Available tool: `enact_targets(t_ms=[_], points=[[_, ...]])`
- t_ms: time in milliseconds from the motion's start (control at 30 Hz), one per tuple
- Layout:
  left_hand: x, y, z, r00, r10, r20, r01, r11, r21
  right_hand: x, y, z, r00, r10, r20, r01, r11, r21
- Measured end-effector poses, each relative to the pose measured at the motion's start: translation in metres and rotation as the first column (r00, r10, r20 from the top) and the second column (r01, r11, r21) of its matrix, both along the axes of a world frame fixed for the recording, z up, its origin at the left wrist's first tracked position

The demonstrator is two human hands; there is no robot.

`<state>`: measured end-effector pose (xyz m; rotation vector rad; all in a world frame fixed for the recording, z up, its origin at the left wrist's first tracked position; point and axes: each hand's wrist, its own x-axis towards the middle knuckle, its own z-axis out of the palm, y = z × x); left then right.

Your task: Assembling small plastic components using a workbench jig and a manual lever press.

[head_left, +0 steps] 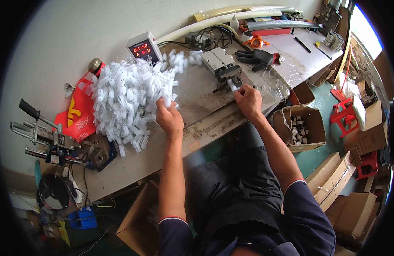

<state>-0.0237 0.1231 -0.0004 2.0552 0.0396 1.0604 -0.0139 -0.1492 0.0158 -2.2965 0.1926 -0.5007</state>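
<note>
Clock is read from view centre, 12 at the top edge. Left hand (169,118) is sitting at 10 o'clock, fingers closing around a white bristle brush (167,91) at the right edge of the brush heap (118,102). Heap is spreading over the workbench (201,96) at 9 to 10. Right hand (249,101) is working at 2, thumb and fingers pinching a white piece (232,85) against the near side of the metal fixture (220,64) at 1. Fingers are hiding part of that piece; can't tell if it's seating in the fixture. Digital display box (143,47) is standing at 11, behind the heap. Black glove (256,57) is lying between 1 and 2, just beside the fixture. Lever press (62,143) is standing at 9. Cardboard box (314,130) is holding small cylindrical parts (299,130) at 3.
</note>
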Motion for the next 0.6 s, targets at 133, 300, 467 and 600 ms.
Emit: enact_targets(t_ms=[133,300,467,600], points=[[0.0005,-0.0009,0.0021,1.0,-0.01,0.014,0.01,1.0,-0.009,-0.0005,0.0012,0.001,1.0,-0.012,0.011,0.012,1.0,0.001],[-0.0007,-0.0026,0.0038,0.999,-0.036,0.014,0.036,0.999,-0.028,0.0018,0.0024,0.0012,1.0,-0.028,0.012,0.029,0.999,-0.027],[-0.003,-0.0032,0.0044,0.999,-0.041,0.018,0.042,0.998,-0.037,0.0028,0.0023,0.0003,0.999,-0.015,0.041,0.016,1.0,-0.012],[-0.0039,-0.0037,0.0026,0.999,-0.036,0.014,0.036,0.999,-0.036,0.003,0.001,-0.0017,0.998,-0.016,0.052,0.017,1.0,-0.009]])
